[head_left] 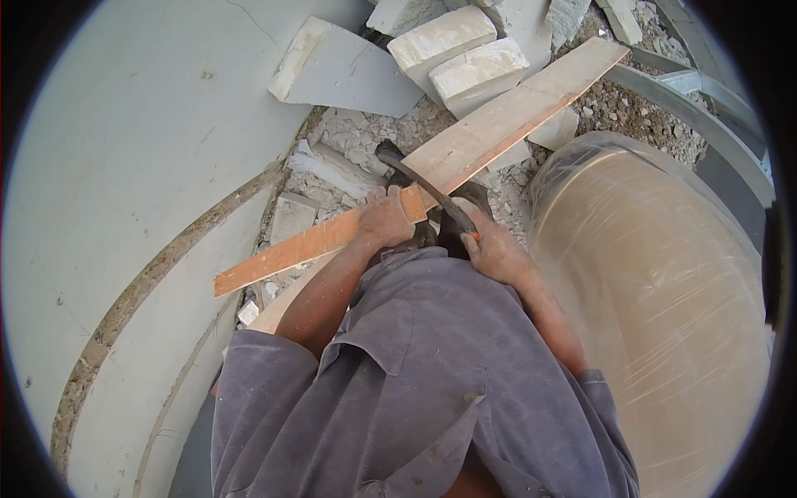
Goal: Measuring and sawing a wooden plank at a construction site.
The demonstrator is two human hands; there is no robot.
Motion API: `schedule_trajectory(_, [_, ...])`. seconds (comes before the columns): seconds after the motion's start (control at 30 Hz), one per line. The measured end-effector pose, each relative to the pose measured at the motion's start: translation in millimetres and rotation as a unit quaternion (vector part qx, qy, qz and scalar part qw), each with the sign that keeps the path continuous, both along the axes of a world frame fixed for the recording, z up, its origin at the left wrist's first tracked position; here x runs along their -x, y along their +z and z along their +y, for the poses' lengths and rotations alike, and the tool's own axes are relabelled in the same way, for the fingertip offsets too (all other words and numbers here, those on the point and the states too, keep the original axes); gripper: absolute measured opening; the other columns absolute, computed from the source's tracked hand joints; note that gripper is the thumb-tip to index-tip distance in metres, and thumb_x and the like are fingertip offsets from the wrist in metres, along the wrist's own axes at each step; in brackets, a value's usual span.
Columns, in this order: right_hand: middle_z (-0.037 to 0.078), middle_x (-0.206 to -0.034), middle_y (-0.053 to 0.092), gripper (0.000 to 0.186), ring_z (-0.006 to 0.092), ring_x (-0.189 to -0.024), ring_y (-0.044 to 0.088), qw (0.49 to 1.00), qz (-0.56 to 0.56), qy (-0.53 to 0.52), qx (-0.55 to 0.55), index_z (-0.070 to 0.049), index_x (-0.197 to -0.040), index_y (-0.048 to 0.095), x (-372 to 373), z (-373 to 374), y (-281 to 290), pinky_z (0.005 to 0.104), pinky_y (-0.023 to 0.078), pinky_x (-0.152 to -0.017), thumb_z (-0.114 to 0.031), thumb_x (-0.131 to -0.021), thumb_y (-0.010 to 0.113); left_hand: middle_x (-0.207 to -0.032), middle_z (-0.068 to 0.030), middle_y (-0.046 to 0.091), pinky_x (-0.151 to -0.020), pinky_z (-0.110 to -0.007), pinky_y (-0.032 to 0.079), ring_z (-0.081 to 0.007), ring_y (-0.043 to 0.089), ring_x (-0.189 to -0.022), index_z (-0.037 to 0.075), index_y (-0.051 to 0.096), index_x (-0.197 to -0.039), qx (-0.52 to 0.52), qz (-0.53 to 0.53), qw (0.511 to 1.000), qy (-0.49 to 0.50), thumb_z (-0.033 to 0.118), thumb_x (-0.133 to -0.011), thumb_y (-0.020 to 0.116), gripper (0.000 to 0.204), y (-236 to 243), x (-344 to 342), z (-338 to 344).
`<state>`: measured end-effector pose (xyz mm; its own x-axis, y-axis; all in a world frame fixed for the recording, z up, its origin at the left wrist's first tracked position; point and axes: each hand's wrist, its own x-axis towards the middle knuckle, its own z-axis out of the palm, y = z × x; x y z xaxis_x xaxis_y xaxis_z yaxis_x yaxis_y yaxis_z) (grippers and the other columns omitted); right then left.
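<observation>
Above rubble (347, 129) — left hand (385, 219) atop plank (286, 259), right hand (501, 253) clasping tool (432, 187)

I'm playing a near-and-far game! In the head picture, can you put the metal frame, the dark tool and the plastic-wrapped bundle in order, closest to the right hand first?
From the right hand:
1. Dark tool: held in it.
2. Plastic-wrapped bundle: off to its right.
3. Metal frame: farthest, up at the top right.

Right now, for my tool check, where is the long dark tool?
Near the head view's centre, the long dark tool is in the right hand, slanting up-left across the pale board, just right of the left hand.
</observation>
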<state>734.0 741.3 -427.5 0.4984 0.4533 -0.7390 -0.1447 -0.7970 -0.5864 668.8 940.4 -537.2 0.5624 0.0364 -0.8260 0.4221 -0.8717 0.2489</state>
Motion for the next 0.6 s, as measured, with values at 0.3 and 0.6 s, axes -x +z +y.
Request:
schedule_trajectory(0.3, [0.029, -0.075, 0.061, 0.058, 0.0479, -0.074, 0.059, 1.000, -0.011, 0.001, 0.021, -0.021, -0.140, 0.033, 12.0, -20.7, 18.1, 0.0540, 0.048, -0.070, -0.011, -0.087, 0.054, -0.120, -0.0211, 0.051, -0.100, -0.049, 0.033, -0.0378, 0.046, -0.116, 0.001, 0.043, -0.125, 0.013, 0.000, 1.000, 0.016, 0.026, -0.067, 0.064, 0.066, 12.2, 5.4, -17.0])
schedule_trajectory(0.6, [0.028, -0.074, 0.061, 0.060, 0.0467, -0.075, 0.060, 0.999, 0.011, 0.008, 0.049, -0.021, -0.139, 0.034, 4.9, -20.1, 42.0, 0.0544, 0.047, -0.068, -0.007, -0.085, 0.056, -0.120, -0.0219, 0.051, -0.100, -0.050, 0.034, -0.0379, 0.045, -0.118, 0.001, 0.043, -0.125, 0.003, 0.021, 0.999, 0.041, 0.027, -0.068, 0.064, 0.066, 10.4, -0.4, -8.5])
